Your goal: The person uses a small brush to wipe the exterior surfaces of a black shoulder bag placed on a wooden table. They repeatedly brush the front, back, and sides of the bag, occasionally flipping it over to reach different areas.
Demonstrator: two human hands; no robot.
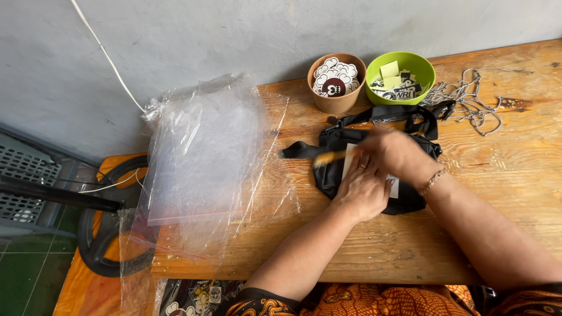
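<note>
While the left hand [362, 190] presses flat on the white card [351, 159] atop the black pouch [342, 175], centre-right on the table [527, 169], our right hand [398, 153] pinches a blurred yellowish tool [328, 157]. We judge the pouch soft, light; grip by strap.

The table [468, 234] is rough, grainy bare wood. On it, the black bag [333, 175] looks like matt cloth, the clear bags [199, 158] at left glossy crinkled plastic, the far chain [474, 99] dull metal.

Clear plastic bags [199, 158], brown cup [336, 83], green bowl [400, 76] (both stickers-filled), chain [468, 96].
</note>
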